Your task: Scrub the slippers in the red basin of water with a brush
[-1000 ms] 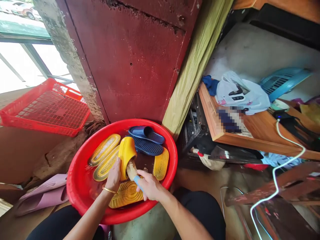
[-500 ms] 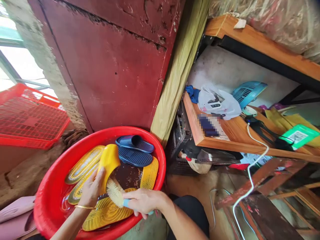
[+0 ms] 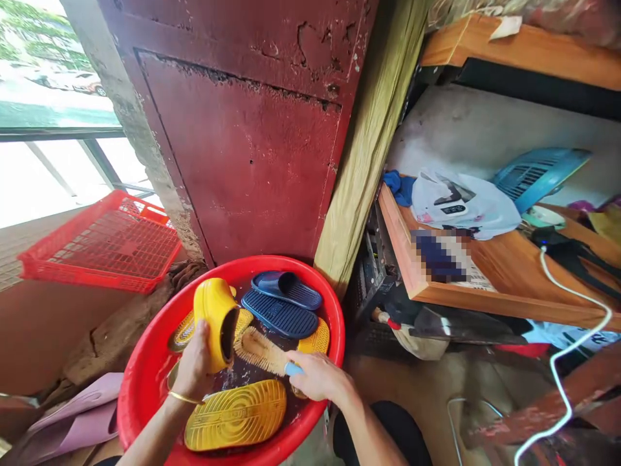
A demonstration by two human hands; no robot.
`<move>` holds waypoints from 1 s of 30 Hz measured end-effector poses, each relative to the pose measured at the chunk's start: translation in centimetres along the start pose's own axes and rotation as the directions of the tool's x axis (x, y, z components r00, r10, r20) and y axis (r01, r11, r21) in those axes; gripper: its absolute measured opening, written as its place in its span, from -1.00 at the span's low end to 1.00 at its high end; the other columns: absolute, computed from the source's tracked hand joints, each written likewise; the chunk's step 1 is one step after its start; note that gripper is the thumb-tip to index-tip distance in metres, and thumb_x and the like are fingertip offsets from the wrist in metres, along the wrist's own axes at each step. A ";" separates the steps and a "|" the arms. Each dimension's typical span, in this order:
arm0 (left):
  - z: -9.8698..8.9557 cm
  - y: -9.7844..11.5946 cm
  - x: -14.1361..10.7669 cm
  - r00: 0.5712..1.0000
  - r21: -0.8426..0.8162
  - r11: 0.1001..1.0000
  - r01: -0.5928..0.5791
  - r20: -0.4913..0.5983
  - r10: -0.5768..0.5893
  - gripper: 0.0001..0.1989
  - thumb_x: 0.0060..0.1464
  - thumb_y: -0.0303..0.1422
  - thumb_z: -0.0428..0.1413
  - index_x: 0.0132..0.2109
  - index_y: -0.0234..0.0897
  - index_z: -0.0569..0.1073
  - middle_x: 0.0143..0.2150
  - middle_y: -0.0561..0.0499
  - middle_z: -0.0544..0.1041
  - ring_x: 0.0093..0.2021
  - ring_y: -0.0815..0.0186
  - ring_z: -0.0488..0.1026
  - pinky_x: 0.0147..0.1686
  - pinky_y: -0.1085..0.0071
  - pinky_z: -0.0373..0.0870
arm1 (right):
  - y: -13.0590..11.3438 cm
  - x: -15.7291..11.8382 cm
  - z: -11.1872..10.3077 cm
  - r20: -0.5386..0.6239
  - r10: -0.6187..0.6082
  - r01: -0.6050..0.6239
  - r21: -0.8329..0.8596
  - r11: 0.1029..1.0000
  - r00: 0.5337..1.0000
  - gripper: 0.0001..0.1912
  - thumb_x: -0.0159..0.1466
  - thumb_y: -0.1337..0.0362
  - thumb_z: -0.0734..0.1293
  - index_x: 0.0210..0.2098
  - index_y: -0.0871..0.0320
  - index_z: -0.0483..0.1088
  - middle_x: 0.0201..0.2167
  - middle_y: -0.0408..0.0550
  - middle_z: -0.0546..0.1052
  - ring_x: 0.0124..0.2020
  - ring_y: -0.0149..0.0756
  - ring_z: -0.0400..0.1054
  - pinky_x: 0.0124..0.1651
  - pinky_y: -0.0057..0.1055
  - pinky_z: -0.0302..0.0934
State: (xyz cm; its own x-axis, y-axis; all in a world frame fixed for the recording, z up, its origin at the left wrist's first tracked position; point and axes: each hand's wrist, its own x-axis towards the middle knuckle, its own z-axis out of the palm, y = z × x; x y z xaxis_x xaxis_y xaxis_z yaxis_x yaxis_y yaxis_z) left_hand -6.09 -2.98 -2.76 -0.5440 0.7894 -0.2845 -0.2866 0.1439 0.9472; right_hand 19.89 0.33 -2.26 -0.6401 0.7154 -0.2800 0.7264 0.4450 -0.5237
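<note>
Over the red basin [image 3: 129, 395], your left hand [image 3: 194, 364] grasped a yellow slipper [image 3: 209, 309], your right hand [image 3: 317, 377] a brush [image 3: 264, 353] near its opening; apparently mid-scrub, another stroke called for a steady hold.

A basin [image 3: 127, 388] sits before a door [image 3: 242, 162]. Inside, two overlapping slippers [image 3: 281, 315] lie at the far side, an overturned slipper [image 3: 236, 417] at the near side. Over the basin, a raised slipper [image 3: 212, 301] is left of a brush [image 3: 262, 353]. Left of the basin are sandals [image 3: 80, 414]; beyond them, a crate [image 3: 82, 276]. Right, a bag [image 3: 466, 204] rests on a counter [image 3: 524, 275], with a fan [image 3: 543, 175] behind the bag's right end.
</note>
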 end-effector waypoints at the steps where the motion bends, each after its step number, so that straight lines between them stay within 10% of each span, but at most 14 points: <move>1: 0.0 0.0 0.4 0.999 -0.041 0.998 0.040 0.008 -0.040 -0.48 0.22 0.03 -0.02 0.04 -0.32 0.46 -0.33 -0.13 0.61 -0.40 0.16 0.57 -0.43 0.30 0.53 | 0.0 0.3 0.0 -0.025 0.009 -0.009 0.000 1.000 1.000 -0.47 0.28 0.25 0.22 0.24 -0.03 0.33 -0.01 -0.01 0.61 -0.01 -0.07 0.49 -0.03 -0.26 0.27; 7: 0.0 1.0 1.3 0.982 -0.259 0.948 0.183 0.085 -0.166 -0.49 0.28 0.00 -0.05 0.06 -0.32 0.46 -0.40 -0.06 0.60 -0.62 0.34 0.44 -0.64 0.45 0.39 | 0.4 1.6 0.3 -0.137 0.101 -0.099 0.023 0.995 0.985 -0.41 0.36 0.26 0.15 0.38 0.04 0.15 0.07 0.03 0.57 0.03 -0.14 0.47 0.03 -0.32 0.22; 18: 0.0 1.2 -1.3 0.942 -0.375 0.888 0.267 0.295 -0.159 -0.62 0.16 -0.29 0.18 0.12 -0.23 0.46 -0.18 -0.09 0.65 -0.30 0.18 0.62 -0.43 0.34 0.57 | -0.6 0.9 1.5 -0.025 0.089 -0.092 -0.150 0.984 0.996 -0.43 0.34 0.24 0.16 0.34 0.00 0.20 0.01 0.03 0.60 0.02 -0.06 0.48 -0.01 -0.25 0.25; 30: 0.1 0.1 -0.3 0.997 -0.019 1.000 -0.006 0.074 0.008 -0.54 -0.16 -0.21 0.36 -0.10 -0.27 0.48 -0.38 0.02 0.57 -0.63 0.43 0.34 -0.72 0.56 0.23 | 0.1 -0.2 3.5 -0.073 0.092 -0.107 -0.247 0.963 0.993 -0.49 0.31 0.31 0.19 0.25 0.13 0.32 -0.07 0.17 0.60 -0.02 -0.01 0.49 0.01 -0.19 0.30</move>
State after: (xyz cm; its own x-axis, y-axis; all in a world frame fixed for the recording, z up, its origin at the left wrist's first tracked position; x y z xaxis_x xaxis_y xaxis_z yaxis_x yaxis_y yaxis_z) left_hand -5.92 -3.13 -2.54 -0.4864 0.8325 -0.2653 -0.2983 0.1272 0.9460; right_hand 19.16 -1.66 -5.10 -0.5506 0.7906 -0.2679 0.8301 0.4848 -0.2754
